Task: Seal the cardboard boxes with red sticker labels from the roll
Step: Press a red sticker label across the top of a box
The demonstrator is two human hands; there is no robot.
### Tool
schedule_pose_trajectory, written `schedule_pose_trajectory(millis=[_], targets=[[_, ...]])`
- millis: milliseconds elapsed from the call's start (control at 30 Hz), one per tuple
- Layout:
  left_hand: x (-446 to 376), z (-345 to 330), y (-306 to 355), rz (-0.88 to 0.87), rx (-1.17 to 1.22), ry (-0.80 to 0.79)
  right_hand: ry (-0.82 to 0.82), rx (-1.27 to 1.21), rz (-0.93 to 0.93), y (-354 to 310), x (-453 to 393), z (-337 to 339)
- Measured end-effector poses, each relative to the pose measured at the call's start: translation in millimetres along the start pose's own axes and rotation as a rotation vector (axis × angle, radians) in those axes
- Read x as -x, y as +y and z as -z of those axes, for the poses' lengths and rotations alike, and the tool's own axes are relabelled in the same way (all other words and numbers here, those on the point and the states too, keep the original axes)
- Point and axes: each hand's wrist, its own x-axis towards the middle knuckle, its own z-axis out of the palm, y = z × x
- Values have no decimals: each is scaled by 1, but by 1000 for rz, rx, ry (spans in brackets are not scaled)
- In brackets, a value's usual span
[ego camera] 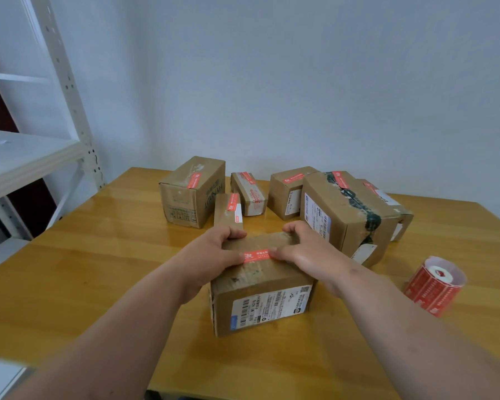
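Note:
A cardboard box (260, 298) with a white shipping label on its near side stands in the middle of the wooden table (98, 284). A red sticker label (256, 254) lies across its top. My left hand (211, 255) grips the box's left top edge, thumb pressing the sticker's left end. My right hand (303, 249) grips the right top edge, thumb pressing the sticker's right end. The roll of red sticker labels (435, 284) lies on its side at the right, apart from both hands.
Several cardboard boxes bearing red stickers stand behind: a tall box (191, 194) at the back left, a big box with dark tape (347, 215) at the right, smaller ones between. A white metal shelf (26, 157) stands at the left.

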Motion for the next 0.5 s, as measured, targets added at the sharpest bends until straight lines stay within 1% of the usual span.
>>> schedule_pose_trajectory(millis=[67,167,233,267,300,400,433,467,500], targets=[[0,2,0,11,69,-21,8,22,2,-1,-2,0],[1,3,-2,-3,240,-9,-28,-37,-23,0,0,5],[5,3,-9,-54,245,24,-106,-111,-28,3,5,13],[8,5,-14,-81,220,17,-174,-131,-18,6,9,19],[11,9,-19,-103,192,-30,-255,-122,-8,9,12,25],[21,27,-30,-82,50,-316,-469,22,-1,17,18,40],[24,29,-30,-72,-17,-385,-491,59,-3,18,18,43],[25,31,-31,-64,-84,-393,-477,77,-4,18,18,44],[26,30,-30,-63,-135,-360,-446,69,-1,18,17,44]])
